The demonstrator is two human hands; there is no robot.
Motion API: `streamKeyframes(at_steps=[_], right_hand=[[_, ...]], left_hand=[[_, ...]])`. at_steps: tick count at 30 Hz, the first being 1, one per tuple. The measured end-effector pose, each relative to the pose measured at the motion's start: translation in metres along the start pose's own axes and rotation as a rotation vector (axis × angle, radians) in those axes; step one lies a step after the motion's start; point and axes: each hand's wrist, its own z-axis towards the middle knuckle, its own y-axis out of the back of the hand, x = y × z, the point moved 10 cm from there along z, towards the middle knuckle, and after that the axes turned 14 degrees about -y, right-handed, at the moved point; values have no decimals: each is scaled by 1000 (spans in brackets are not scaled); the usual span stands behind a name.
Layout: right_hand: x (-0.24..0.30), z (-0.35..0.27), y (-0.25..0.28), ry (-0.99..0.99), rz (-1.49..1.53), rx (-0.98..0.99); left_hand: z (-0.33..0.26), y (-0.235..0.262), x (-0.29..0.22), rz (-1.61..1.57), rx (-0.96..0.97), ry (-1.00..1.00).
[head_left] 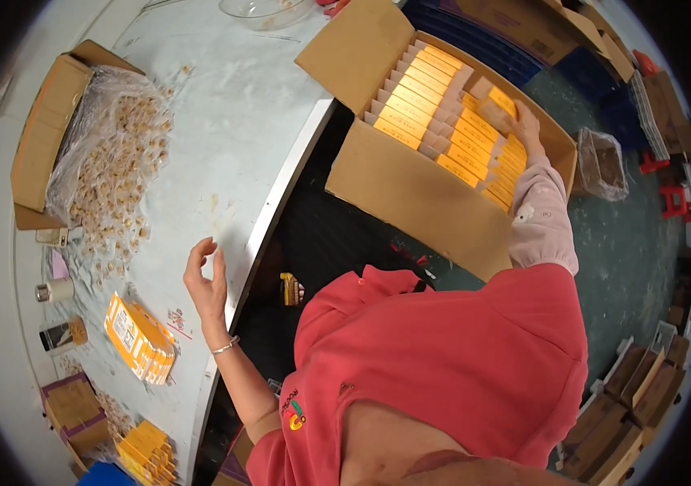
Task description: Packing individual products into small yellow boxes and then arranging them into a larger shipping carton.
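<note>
Toward the upper right of the head view, the right hand (527, 130) appears closed on the right end of a small yellow box (501, 102), which sits tilted above the rows of packed boxes (410, 101) in the large carton (418, 190). It looks like thin, smooth card: probably light, fairly stiff, slightly slippery and easily dented, so best held by its narrow ends, without squeezing the broad faces. Left of centre, the left hand (208, 287) is empty, thumb and fingers apart, near the edge of the pale table (232, 121).
</note>
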Motion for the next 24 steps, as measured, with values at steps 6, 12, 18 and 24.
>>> streamKeyframes(at_steps=[6, 12, 18, 24], right_hand=[[63, -23, -139, 212, 366, 744], [-84, 23, -193, 404, -135, 396], [77, 48, -95, 265, 338, 144], [384, -95, 79, 649, 1020, 416]], left_hand=[[-23, 19, 12, 73, 51, 50], [-45, 92, 37, 432, -277, -23], [-150, 320, 84, 1225, -664, 630], [-204, 312, 270, 408, -268, 1171]])
